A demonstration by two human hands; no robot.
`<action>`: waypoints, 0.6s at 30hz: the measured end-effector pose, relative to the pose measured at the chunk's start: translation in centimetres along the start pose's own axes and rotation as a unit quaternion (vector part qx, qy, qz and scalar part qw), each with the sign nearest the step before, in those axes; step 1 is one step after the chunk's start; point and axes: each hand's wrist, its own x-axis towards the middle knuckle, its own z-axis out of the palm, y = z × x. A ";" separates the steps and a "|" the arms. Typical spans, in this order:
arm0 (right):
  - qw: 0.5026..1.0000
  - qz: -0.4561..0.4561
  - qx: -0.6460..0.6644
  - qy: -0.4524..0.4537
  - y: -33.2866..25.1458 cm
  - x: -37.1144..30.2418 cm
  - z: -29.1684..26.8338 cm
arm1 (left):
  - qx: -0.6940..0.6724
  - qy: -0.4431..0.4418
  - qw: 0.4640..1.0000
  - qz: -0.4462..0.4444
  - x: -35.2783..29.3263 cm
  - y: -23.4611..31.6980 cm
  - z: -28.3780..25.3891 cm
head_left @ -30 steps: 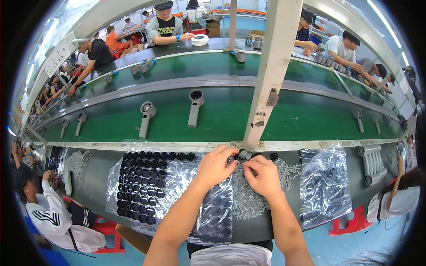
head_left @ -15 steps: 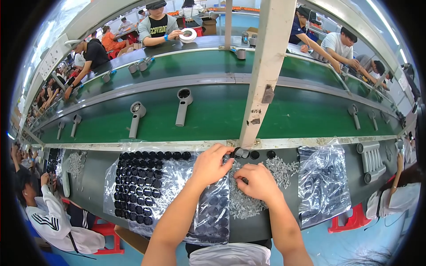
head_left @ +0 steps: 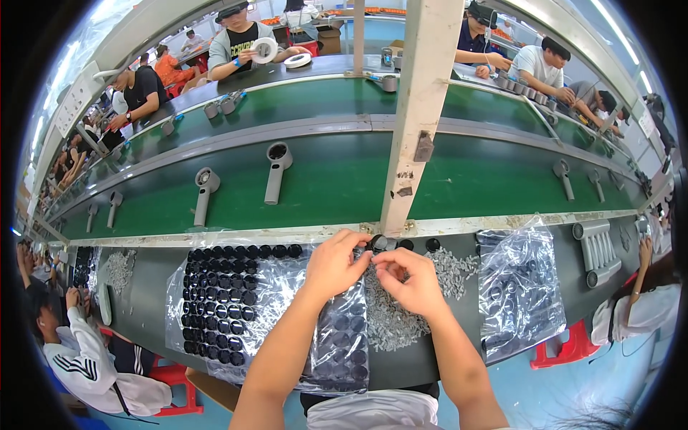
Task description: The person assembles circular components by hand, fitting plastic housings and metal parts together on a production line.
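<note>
Left hand (head_left: 335, 266): fingers curled at black round cap (head_left: 378, 243), grip unclear | Right hand (head_left: 411, 282): thumb and forefinger close together, contents indiscernible | Cap: near off-white post (head_left: 418, 107), beyond small grey pieces (head_left: 396, 324)

Left hand (head_left: 335, 266) and right hand (head_left: 411, 279) close together over the dark bench (head_left: 154, 308), fingers bent; anything between the fingertips too small to tell. Two loose black caps (head_left: 432, 245) lie just beyond the right hand. Pile of small pale pieces (head_left: 390, 330) spreads under and around it. Left: rows of black discs (head_left: 234, 311) on clear plastic (head_left: 287, 283). Far: green belt (head_left: 337, 186) carries grey handheld fans (head_left: 274, 183).
</note>
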 end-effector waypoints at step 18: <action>0.914 0.157 0.371 0.051 1.8 0.4 -0.2 | -0.183 0.006 0.980 0.071 -0.8 2.1 0.0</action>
